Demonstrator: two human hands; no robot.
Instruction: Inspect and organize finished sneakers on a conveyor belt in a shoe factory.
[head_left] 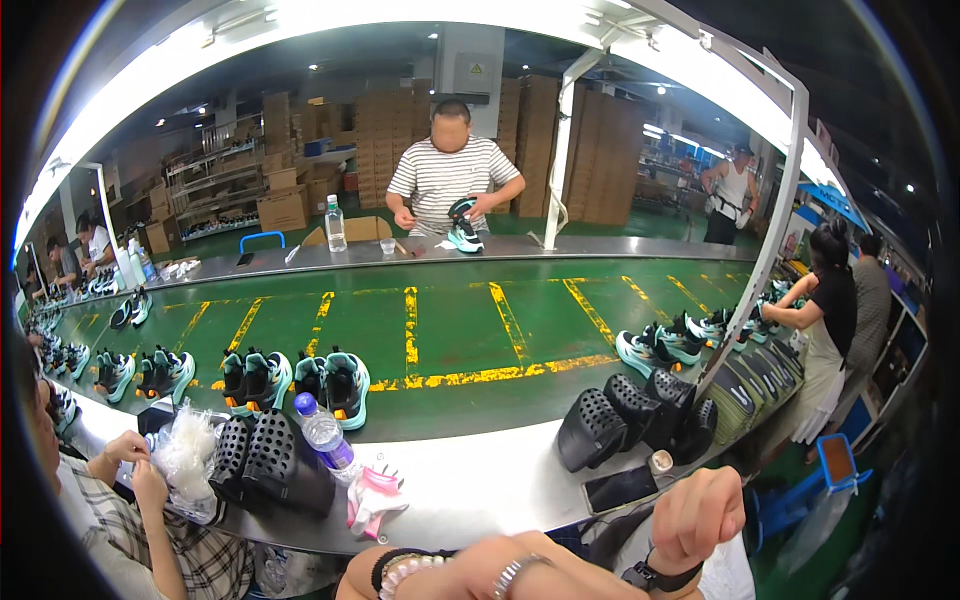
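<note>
My right hand [697, 515] is raised at the lower right, its fingers curled into a loose fist with nothing showing in them. A black watch [660, 577] is on that wrist. My left hand [475, 567] is low at the bottom edge, foreshortened, its fingers out of sight. Near it are a pearl bracelet [410, 570], a dark hair band and a silver metal band [518, 574]. Close beyond my right hand, a dark phone [620, 490] lies on the white bench edge [470, 470]. Pink and white gloves [375, 502] rest there, left of the middle.
Black perforated shoe forms [285, 460] stand at left, with more [592, 425] at right. A water bottle [325, 437] leans beside them. Black and turquoise sneakers [347, 388] line the green conveyor [450, 340]. Opposite, a person [455, 175] handles a sneaker. Co-workers sit left and stand right.
</note>
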